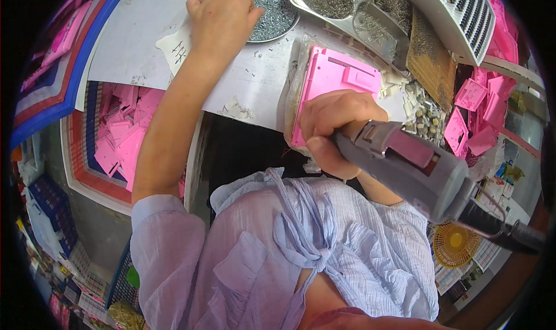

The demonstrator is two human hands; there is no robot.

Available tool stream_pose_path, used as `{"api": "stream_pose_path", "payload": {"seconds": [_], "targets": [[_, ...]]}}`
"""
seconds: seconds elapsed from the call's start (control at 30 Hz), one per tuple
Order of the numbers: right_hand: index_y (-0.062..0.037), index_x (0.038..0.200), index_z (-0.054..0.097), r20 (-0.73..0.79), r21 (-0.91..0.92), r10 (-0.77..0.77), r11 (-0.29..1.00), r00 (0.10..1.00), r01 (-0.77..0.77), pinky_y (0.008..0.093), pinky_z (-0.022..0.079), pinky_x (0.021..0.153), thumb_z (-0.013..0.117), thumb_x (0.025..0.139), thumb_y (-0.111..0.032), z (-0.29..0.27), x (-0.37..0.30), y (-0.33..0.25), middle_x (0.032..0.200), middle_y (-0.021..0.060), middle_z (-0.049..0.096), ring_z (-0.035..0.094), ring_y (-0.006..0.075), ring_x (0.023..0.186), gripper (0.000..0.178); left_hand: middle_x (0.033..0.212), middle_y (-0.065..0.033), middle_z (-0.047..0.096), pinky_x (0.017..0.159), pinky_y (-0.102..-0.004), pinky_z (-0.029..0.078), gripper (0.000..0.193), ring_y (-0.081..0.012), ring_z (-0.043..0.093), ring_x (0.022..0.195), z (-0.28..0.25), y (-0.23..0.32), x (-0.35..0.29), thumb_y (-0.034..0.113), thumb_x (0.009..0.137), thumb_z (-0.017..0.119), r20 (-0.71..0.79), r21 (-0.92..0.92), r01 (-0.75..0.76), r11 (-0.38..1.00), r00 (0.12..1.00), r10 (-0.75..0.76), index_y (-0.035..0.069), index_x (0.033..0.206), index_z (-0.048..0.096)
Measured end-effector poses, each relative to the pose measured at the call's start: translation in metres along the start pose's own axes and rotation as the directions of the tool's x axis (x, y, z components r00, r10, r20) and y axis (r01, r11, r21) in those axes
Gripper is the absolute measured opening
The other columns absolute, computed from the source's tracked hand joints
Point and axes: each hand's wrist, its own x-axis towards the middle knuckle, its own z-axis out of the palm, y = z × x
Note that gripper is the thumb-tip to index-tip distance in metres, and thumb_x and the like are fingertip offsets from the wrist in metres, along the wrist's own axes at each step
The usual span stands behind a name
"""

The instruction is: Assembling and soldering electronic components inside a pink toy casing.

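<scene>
My right hand (341, 124) is wrapped round a grey electric screwdriver (414, 165), whose cord runs off to the right. Beneath that hand lies a pink plastic housing (336, 75), partly covered by my fingers; the tool's tip is hidden. At the far side of the table, my left hand (223, 23) is closed, its fingers curled beside the rim of a round metal dish (272, 40) of small silver screws (267, 5). The left thumb reaches over the screws. Whatever is between its fingertips cannot be made out.
A metal tray (347, 23) of screws and springs stands at the far right, near a slotted white rack (457, 17). Small white and metal parts (425, 112) lie beside the housing. Pink pieces fill a basket (124, 133) at left; more pink parts (486, 104) sit right.
</scene>
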Motion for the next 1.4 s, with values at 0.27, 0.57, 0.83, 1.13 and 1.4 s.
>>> {"api": "stream_pose_path", "payload": {"seconds": [0.27, 0.57, 0.83, 1.13, 1.4], "targets": [[-0.0086, 0.099, 0.053, -0.137, 0.268, 0.070, 0.963, 0.988, -0.031, 0.0325, 0.041, 0.047, 0.073, 0.094, -0.021, -0.020, 0.010, -0.030, 0.060, -0.0002, 0.051, 0.048, 0.0147, 0.048, 0.024, 0.095, -0.0030, 0.073, 0.093, -0.0473, 0.038, 0.016, -0.0252, 0.066, 0.095, -0.026, 0.005, -0.015, 0.024, 0.085, 0.076, 0.003, -0.202, -0.107, 0.974, 0.994, 0.110, 0.010, 0.092, 0.073], [-0.0143, 0.105, 0.053, -0.130, 0.323, 0.042, 0.946, 0.991, 0.003, 0.0300, 0.040, 0.048, 0.072, 0.098, -0.032, -0.026, -0.003, -0.060, 0.060, -0.0046, 0.053, 0.050, 0.0117, 0.049, 0.026, 0.110, 0.0006, 0.076, 0.084, -0.0414, 0.034, 0.025, -0.0144, 0.064, 0.077, -0.078, 0.081, -0.114, 0.012, 0.076, 0.080, -0.011, -0.608, -0.328, 0.723, 0.914, 0.406, 0.012, 0.100, 0.072], [-0.0142, 0.104, 0.053, -0.115, 0.378, 0.039, 0.926, 0.993, 0.008, 0.0300, 0.044, 0.049, 0.072, 0.099, -0.032, -0.013, -0.008, -0.058, 0.060, -0.0042, 0.053, 0.052, 0.0122, 0.048, 0.027, 0.104, 0.0001, 0.074, 0.085, -0.0407, 0.035, 0.033, -0.0127, 0.065, 0.079, -0.083, 0.082, -0.119, 0.015, 0.072, 0.085, -0.067, -0.615, -0.368, 0.697, 0.905, 0.419, 0.009, 0.100, 0.071], [-0.0107, 0.103, 0.051, -0.202, 0.250, 0.121, 0.966, 0.972, -0.068, 0.0335, 0.044, 0.050, 0.073, 0.097, -0.027, 0.003, -0.031, -0.044, 0.059, -0.0006, 0.052, 0.051, 0.0152, 0.048, 0.028, 0.136, -0.0037, 0.065, 0.097, -0.0444, 0.036, 0.047, -0.0180, 0.059, 0.125, -0.088, 0.077, -0.104, 0.008, 0.075, 0.075, 0.130, -0.627, -0.284, 0.725, 0.880, 0.457, 0.008, 0.122, 0.067], [-0.0048, 0.089, 0.051, -0.059, 0.046, -0.140, 0.989, 0.988, 0.143, 0.0371, 0.049, 0.049, 0.071, 0.089, -0.003, 0.020, -0.032, -0.008, 0.059, 0.0074, 0.056, 0.056, 0.0204, 0.049, 0.019, 0.147, -0.0032, 0.062, 0.097, -0.0483, 0.036, 0.051, -0.0205, 0.054, 0.139, -0.067, 0.074, -0.113, 0.031, 0.081, 0.076, 0.247, -0.544, -0.299, 0.784, 0.836, 0.490, 0.012, 0.128, 0.070]]}}
